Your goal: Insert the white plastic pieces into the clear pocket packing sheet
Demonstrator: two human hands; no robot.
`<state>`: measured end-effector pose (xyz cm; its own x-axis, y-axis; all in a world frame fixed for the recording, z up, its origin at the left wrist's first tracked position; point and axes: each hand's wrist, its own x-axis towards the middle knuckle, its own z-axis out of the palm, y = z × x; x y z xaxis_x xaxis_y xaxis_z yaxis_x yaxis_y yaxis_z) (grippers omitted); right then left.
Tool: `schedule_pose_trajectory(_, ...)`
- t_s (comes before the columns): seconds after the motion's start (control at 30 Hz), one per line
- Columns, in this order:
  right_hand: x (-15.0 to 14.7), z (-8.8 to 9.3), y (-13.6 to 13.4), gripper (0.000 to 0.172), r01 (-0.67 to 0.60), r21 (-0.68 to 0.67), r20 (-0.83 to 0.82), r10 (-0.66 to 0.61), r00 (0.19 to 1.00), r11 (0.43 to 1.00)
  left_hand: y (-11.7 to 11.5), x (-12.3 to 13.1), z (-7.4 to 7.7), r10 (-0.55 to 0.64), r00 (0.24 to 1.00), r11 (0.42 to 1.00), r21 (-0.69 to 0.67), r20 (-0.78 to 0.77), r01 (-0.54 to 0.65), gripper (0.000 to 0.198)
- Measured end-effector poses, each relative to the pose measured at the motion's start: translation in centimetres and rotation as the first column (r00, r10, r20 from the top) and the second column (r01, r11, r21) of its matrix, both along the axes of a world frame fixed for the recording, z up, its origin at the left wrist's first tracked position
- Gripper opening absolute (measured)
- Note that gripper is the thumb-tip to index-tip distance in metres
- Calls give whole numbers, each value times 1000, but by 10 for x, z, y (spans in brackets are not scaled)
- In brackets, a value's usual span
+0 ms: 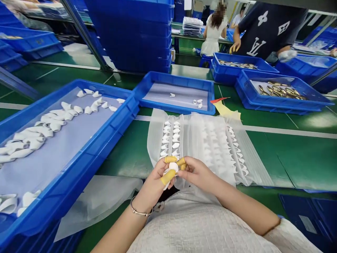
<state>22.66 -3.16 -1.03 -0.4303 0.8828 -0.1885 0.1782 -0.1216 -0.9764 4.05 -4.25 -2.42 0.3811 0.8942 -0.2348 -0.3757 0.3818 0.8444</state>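
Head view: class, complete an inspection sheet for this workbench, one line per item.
Surface: green table, in use.
Job's things: white piece pinched between both hands; clear sheet with rows of white pieces just beyond; large blue tray at left with loose white pieces.
Clutter: yellow paper slip by the sheet; middle blue tray with a few white pieces.
Grips: left hand and right hand both closed on the white piece; yellow finger cots on fingertips.
Cables: nothing seen.
Surroundings: stacked blue trays behind; tray of gold-coloured metal parts at right; two other people at far benches.
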Motion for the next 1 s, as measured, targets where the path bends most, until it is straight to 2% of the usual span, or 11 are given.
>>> schedule_pose_trajectory(0.13,0,-9,-1,34,13,-69,-116,-21,993,998,-5,-2,-10,32,991,994,109,-126,-18,45)
schedule_pose_trajectory(0.3,0,-6,3,43,-8,-163,-237,-31,971,987,-4,-5,-3,130,930,979,195,-344,-65,51)
schedule_pose_trajectory(0.4,5,-2,5,39,12,-158,-260,-53,964,987,-2,-5,3,142,862,963,268,-487,-7,48)
schedule_pose_trajectory(0.5,9,0,4,36,23,-147,-265,-62,962,989,-3,-4,6,119,806,948,308,-579,81,37)
schedule_pose_trajectory(0.63,8,-3,2,36,37,-142,-231,-69,971,989,-4,-1,5,183,708,908,393,-682,144,27)
schedule_pose_trajectory(0.7,6,-5,0,38,67,-114,-123,-81,989,991,-5,1,3,231,652,871,452,-722,192,26)
schedule_pose_trajectory(0.83,4,-6,0,43,103,63,128,-110,986,993,-7,3,-3,254,583,810,499,-772,308,20)
schedule_pose_trajectory(0.9,5,-6,2,46,96,78,105,-104,989,992,-8,2,-4,235,580,807,490,-780,331,21)
schedule_pose_trajectory(1.0,8,-7,7,47,137,-61,-12,-137,990,989,-8,1,-4,197,617,817,476,-762,327,23)
